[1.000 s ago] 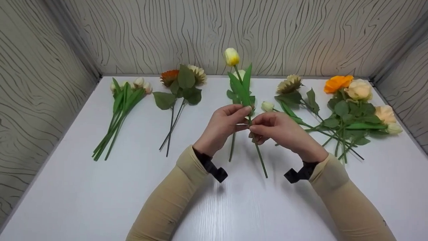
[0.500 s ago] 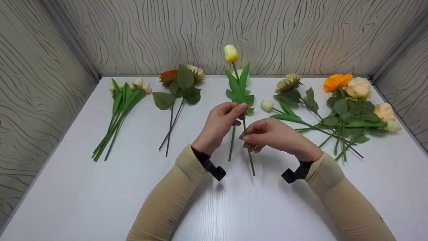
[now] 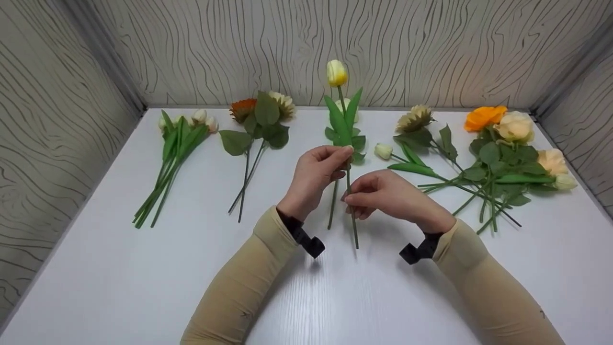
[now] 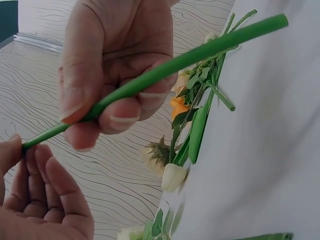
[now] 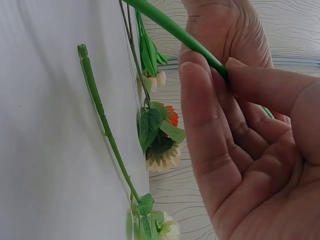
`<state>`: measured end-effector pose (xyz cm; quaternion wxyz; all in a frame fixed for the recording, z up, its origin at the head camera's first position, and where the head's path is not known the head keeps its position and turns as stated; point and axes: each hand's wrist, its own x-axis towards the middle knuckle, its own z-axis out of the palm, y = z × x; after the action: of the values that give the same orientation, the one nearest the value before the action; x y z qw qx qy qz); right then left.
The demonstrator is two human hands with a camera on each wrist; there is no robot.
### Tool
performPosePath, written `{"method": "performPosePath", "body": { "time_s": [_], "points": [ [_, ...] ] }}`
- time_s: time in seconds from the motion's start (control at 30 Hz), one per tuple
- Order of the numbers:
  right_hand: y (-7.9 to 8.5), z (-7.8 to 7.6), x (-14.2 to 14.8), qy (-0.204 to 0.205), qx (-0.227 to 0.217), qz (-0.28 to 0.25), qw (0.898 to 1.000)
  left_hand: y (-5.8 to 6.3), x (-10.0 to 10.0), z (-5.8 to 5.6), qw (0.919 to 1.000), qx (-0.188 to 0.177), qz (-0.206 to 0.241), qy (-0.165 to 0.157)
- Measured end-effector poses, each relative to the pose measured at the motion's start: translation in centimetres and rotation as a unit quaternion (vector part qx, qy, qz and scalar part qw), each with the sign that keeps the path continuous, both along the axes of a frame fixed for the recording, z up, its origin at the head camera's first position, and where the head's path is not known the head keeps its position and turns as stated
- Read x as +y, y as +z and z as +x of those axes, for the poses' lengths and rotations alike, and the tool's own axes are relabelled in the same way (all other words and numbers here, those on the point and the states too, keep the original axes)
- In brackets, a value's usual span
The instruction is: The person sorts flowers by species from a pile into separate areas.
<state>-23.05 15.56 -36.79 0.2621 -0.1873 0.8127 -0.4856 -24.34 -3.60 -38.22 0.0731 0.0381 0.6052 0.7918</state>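
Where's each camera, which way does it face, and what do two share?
Head: worn on the head, facing forward and down at the table; left hand, right hand and sleeves show.
Left wrist: worn there, facing rightward past the held stem to the orange flower; both hands show.
Right wrist: worn there, facing leftward past that stem to the rust-coloured flower; both hands show.
Both wrist views share stem and hands.

In the head view, glare streaked the counter (image 3: 311, 297) at six o'clock, soft shadows edged the sleeves (image 3: 239, 282), and warm light tinted the wall (image 3: 457, 84) toward two.
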Motion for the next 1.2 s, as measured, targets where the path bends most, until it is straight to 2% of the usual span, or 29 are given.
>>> {"method": "performPosePath", "body": {
  "time_s": [0.17,0.27,0.4,0.5,0.57,0.6,0.63,0.67,0.8,0.83,0.87,0.97,1.2],
  "points": [
    [-0.2,0.0,-0.2,-0.001,0.006,-0.004,1.0,0.1,-0.6,0.1,0.9999,-0.007,0.014,-0.005],
    [-0.1,-0.1,-0.2,-0.005,0.009,-0.011,1.0,0.5,-2.2,-0.1,1.0,0.006,-0.002,0.001],
    [0.1,-0.3,0.5,-0.026,0.023,-0.03,0.999,1.6,-6.5,-1.0,0.9967,0.019,-0.073,0.03],
    [0.3,-0.5,1.0,-0.047,0.031,-0.041,0.998,2.3,-11.2,-2.1,0.985,0.019,-0.157,0.07],
    [0.2,-0.7,1.3,-0.057,0.035,-0.045,0.997,2.4,-14.7,-2.8,0.9718,0.019,-0.213,0.099],
    [0.2,-0.9,1.3,-0.062,0.034,-0.046,0.996,2.4,-16.6,-3.1,0.9622,0.02,-0.247,0.113],
    [0.1,-1.0,1.4,-0.066,0.035,-0.046,0.996,2.3,-18.5,-3.4,0.9493,0.023,-0.287,0.125],
    [0.0,-1.1,1.5,-0.07,0.036,-0.045,0.996,2.1,-20.3,-3.5,0.9346,0.027,-0.327,0.138],
    [-0.5,-1.6,1.6,-0.077,0.037,-0.038,0.996,0.7,-26.4,-3.7,0.8638,0.011,-0.468,0.187],
    [-0.6,-1.7,1.6,-0.079,0.038,-0.036,0.996,0.4,-27.6,-3.6,0.8488,0.001,-0.492,0.194],
    [-0.6,-1.7,1.6,-0.079,0.038,-0.035,0.995,0.0,-28.4,-3.5,0.8379,-0.006,-0.507,0.201],
    [-0.8,-1.9,1.7,-0.082,0.035,-0.032,0.995,-0.8,-30.0,-3.3,0.8215,-0.027,-0.528,0.213],
    [-0.6,-1.9,1.8,-0.089,0.031,-0.035,0.995,-1.5,-30.5,-3.3,0.8125,-0.044,-0.539,0.217]
  ]
}}
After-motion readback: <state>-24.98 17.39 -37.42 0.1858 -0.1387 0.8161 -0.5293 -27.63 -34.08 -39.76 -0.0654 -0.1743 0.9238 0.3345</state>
